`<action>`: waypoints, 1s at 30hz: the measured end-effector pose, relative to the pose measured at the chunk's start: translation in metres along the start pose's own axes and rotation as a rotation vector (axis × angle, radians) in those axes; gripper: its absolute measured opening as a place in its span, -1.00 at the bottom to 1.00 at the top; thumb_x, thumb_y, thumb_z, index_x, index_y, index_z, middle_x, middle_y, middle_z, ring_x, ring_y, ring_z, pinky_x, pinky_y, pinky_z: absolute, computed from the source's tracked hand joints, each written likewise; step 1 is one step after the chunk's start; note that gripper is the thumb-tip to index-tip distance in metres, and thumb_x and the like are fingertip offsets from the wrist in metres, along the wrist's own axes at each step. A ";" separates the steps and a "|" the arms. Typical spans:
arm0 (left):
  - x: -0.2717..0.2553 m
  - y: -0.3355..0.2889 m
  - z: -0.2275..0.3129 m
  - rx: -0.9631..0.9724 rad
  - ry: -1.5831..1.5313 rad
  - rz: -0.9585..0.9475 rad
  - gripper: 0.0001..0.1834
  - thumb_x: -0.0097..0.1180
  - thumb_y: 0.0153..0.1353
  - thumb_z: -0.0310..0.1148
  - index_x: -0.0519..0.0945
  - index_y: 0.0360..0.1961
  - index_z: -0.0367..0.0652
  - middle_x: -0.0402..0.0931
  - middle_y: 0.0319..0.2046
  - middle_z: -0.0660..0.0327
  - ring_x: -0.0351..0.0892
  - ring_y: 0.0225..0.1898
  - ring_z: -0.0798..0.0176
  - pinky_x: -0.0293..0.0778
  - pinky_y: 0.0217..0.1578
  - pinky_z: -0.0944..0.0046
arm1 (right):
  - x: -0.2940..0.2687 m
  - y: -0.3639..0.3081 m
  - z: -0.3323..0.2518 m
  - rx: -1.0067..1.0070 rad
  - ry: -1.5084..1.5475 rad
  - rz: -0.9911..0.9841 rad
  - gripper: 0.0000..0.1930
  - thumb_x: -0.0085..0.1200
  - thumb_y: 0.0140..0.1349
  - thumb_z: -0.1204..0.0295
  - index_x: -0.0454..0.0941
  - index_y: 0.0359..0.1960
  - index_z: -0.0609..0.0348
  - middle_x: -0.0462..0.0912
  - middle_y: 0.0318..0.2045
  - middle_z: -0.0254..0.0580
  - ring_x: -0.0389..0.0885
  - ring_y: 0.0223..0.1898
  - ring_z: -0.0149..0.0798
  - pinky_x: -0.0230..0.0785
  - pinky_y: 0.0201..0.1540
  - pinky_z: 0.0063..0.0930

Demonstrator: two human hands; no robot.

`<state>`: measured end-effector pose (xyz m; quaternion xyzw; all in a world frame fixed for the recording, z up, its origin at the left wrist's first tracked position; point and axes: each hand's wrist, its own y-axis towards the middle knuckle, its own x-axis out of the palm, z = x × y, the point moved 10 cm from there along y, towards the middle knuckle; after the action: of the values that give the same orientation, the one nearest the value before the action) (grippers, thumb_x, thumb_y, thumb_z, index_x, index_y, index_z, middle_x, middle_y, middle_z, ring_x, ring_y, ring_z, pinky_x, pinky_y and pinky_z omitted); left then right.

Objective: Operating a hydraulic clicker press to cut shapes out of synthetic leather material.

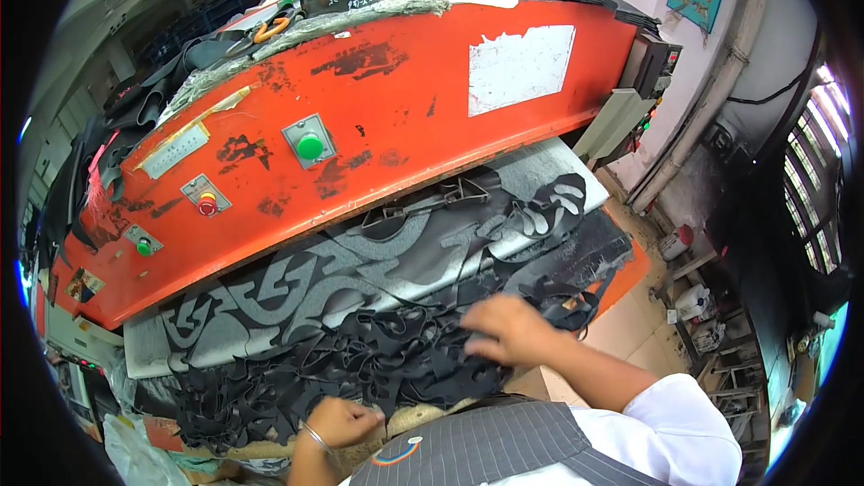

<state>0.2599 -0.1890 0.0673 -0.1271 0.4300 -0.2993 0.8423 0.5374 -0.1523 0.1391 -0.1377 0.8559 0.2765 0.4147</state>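
Black offcuts [360,360] are heaped along the near edge of the pale press bed [551,158], likely to spare its surface, the right hand [515,331] held over them, fingers parted, the left hand [337,423] loosely fisted at their near side.

Black scraps [396,346]: we see thin, narrow cut strips | state: loose, curled, tangled together in one wide heap | place: before us, along the near edge of the pale board [147,353]
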 end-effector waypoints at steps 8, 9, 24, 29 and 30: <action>-0.149 0.211 0.056 0.328 0.107 0.684 -0.68 0.05 0.25 -0.30 0.59 0.00 -0.13 0.56 -0.04 -0.02 0.55 0.02 -0.05 0.46 0.01 0.15 | -0.011 0.134 0.210 0.449 -0.599 0.086 -0.09 0.26 -0.04 -0.17 0.25 0.33 -0.05 0.35 0.17 0.21 0.27 0.21 0.16 0.15 0.21 0.00; -0.155 0.235 0.042 0.306 0.105 0.718 -0.63 0.01 0.28 -0.30 0.53 0.10 -0.07 0.47 0.09 -0.01 0.45 0.14 -0.04 0.37 0.11 0.12 | -0.010 0.153 0.208 0.421 -0.583 0.078 -0.09 0.26 -0.04 -0.17 0.25 0.33 -0.05 0.35 0.17 0.21 0.27 0.21 0.16 0.15 0.21 0.00; -0.138 0.278 0.020 -0.055 0.346 0.558 -0.51 0.02 0.29 -0.18 0.43 0.24 -0.02 0.20 0.34 -0.02 0.10 0.39 -0.08 0.07 0.35 0.04 | -0.090 0.066 0.212 0.291 -0.015 0.552 -0.38 0.33 -0.17 0.39 0.46 0.04 0.22 0.42 -0.03 0.00 0.37 0.04 0.06 0.24 0.14 -0.23; -0.053 0.205 0.108 0.483 -0.351 0.344 -0.26 0.27 0.16 -0.07 0.34 0.29 -0.21 0.37 0.23 -0.02 0.33 0.28 0.08 0.28 0.23 0.16 | -0.066 0.026 0.142 0.313 0.541 0.359 -0.54 0.22 -0.17 0.48 0.55 -0.11 0.26 0.42 -0.06 -0.07 0.41 0.02 -0.09 0.25 0.11 -0.33; -0.034 0.184 0.119 0.481 -0.654 0.219 -0.21 0.28 0.17 -0.09 0.26 0.34 -0.19 0.35 0.25 0.02 0.33 0.27 0.14 0.29 0.21 0.17 | -0.060 0.033 0.106 0.218 0.494 0.313 -0.55 0.22 -0.17 0.47 0.56 -0.12 0.26 0.42 -0.06 -0.06 0.40 0.02 -0.08 0.25 0.11 -0.32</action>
<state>0.4123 -0.0283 0.0738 0.0312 0.0688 -0.2438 0.9669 0.6264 -0.0629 0.1448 -0.0219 0.9662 0.2016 0.1590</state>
